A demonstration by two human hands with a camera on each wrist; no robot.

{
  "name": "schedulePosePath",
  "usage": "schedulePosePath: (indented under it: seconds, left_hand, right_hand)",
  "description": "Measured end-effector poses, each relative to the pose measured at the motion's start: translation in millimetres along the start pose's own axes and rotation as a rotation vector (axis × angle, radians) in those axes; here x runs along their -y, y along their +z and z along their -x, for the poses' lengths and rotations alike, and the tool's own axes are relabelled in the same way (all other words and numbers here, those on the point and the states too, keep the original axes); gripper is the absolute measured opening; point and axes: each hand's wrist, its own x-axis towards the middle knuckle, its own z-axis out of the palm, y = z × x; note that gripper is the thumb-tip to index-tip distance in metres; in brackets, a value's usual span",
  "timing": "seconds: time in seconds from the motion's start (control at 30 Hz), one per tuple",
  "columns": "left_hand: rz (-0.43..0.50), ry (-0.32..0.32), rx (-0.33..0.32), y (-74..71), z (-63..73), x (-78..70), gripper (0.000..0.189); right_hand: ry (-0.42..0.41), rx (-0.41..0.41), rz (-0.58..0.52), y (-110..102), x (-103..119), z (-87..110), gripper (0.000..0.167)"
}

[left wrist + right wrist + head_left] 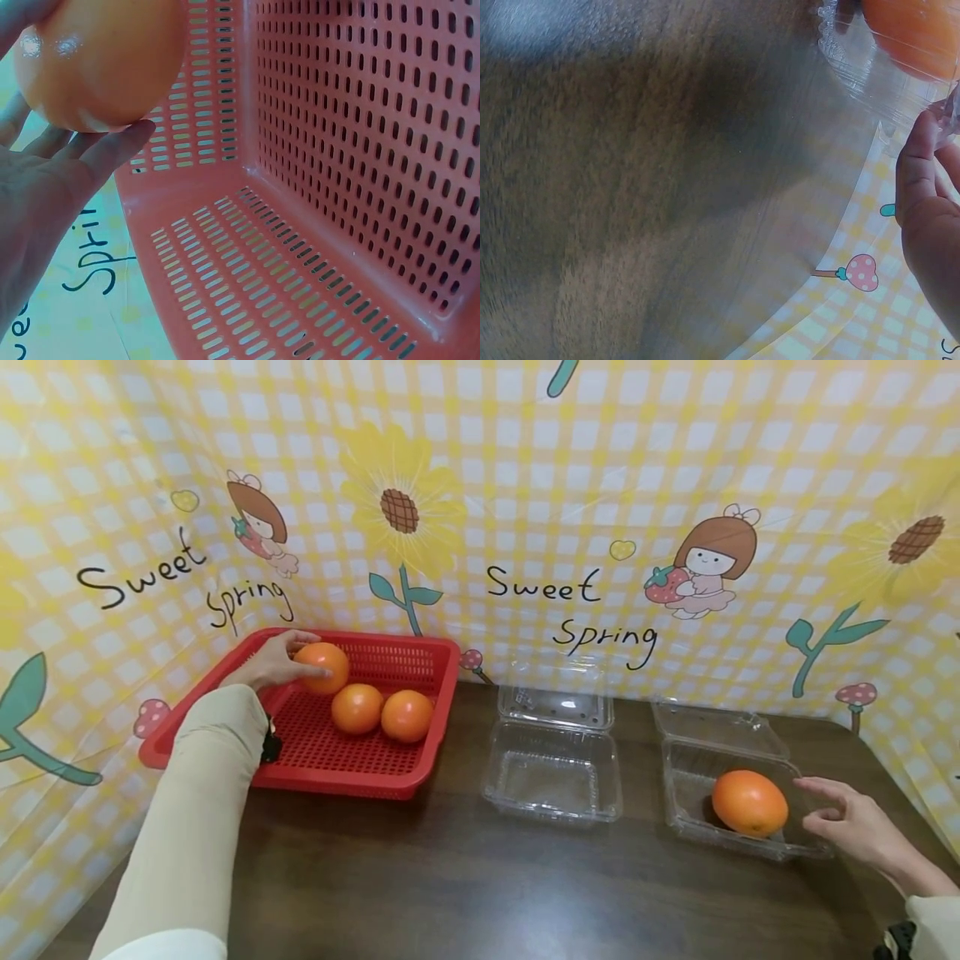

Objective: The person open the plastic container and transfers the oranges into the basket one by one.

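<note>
In the head view my left hand [273, 664] grips an orange [322, 668] over the left part of a red plastic basket [442, 727]. Fingers support that orange [105, 60] from below in the left wrist view. Two more oranges, a middle one [357, 708] and a right one [407, 716], lie in the basket. At the right, another orange [750, 803] sits in a clear clamshell box [686, 789] with its lid folded back. My right hand [858, 827] is beside this box's right end, fingers spread apart; its thumb appears close to the plastic rim in the right wrist view.
A second clear clamshell box [551, 777], lid raised, stands between the basket and the right box. Everything rests on a dark wooden table [450, 877]. A yellow checked cloth [510, 485] hangs behind and along the sides.
</note>
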Motion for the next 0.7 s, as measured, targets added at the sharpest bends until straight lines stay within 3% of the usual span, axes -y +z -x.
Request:
schedulePosePath:
  seconds: [0.27, 0.7]
  left_hand:
    - [0.006, -0.023, 0.041, 2.1, 1.4, 3.1, 0.072]
    - [0.038, -0.048, 0.062, 4.3, -1.3, 10.3, 0.076]
  right_hand:
    - [-0.040, -0.037, -0.012, 4, -4, 0.4, 0.048]
    - [-0.011, -0.001, -0.006, 0, 1, 0.0, 0.049]
